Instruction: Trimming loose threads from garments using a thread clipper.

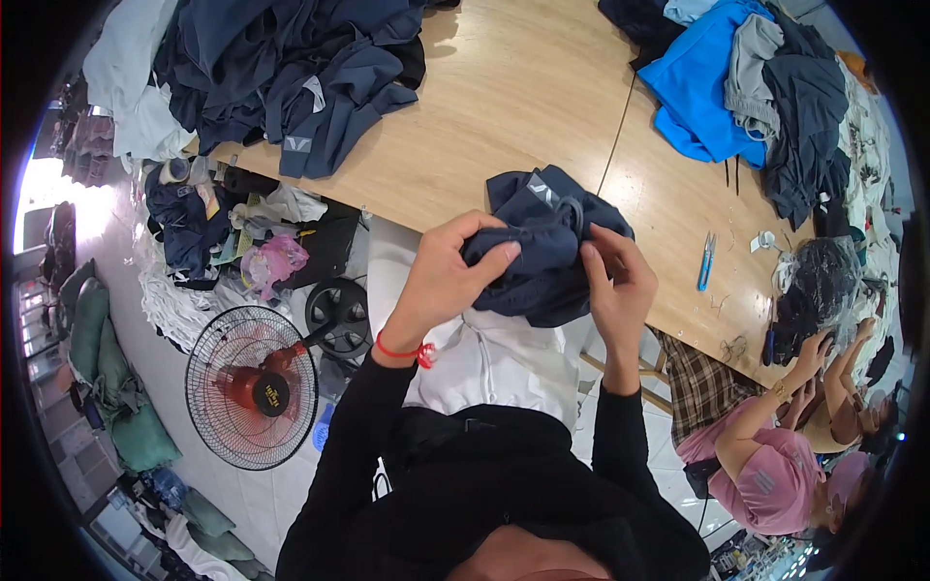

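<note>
A bunched dark navy garment (542,247) is held up at the near edge of the wooden table, part of it lying on the tabletop. A small grey-and-white patch shows on its far side, and a dark cord or loop stands near its middle. My left hand (460,266) pinches the left part of the cloth between thumb and fingers. On the other side my right hand (620,281) grips the cloth beside the loop, thumb against fingertips. Folds hide the garment's exact kind.
A navy garment pile (291,77) covers the table's far left. Blue shorts (702,87) and grey clothing lie far right. Blue-handled thread snips (706,263) rest on the table (513,87). A caged fan (252,387) stands at left. A person in pink (765,474) works at right.
</note>
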Demonstrator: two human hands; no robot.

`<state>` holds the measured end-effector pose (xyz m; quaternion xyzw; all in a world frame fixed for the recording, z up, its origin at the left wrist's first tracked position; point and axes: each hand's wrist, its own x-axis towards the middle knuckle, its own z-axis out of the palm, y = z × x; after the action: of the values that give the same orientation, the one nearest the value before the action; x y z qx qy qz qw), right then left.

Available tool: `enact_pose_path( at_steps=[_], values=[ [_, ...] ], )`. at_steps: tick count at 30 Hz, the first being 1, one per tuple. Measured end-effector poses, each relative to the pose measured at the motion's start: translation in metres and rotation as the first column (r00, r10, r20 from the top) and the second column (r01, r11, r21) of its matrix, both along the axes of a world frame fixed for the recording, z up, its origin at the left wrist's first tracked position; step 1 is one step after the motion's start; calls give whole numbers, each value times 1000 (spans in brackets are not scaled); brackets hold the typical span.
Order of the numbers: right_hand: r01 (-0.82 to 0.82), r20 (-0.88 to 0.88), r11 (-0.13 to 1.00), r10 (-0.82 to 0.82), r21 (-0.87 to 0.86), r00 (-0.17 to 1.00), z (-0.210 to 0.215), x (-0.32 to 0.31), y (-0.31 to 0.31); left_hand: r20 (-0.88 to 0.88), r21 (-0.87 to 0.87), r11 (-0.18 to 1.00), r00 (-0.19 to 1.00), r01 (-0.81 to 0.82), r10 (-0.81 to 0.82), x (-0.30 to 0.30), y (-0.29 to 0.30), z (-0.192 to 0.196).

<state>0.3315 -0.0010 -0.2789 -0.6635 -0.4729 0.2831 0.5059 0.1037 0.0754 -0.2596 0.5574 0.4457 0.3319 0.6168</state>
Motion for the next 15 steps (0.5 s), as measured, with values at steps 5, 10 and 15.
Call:
enact_pose_path(
  at_steps=[5, 10, 15],
  values=[
    [-294, 160, 938, 266, 185, 951, 53, -28, 19, 144, -97, 995, 990, 9, 5, 1, -12, 12],
    [-239, -330, 956, 285, 173, 900, 29, -28, 13, 144, -55, 998, 989, 35, -27, 0, -22, 16],
    [-280, -546, 942, 335, 184, 768, 22, -25, 8, 127, -73, 995, 990, 65, -56, 5, -27, 18]
  ],
)
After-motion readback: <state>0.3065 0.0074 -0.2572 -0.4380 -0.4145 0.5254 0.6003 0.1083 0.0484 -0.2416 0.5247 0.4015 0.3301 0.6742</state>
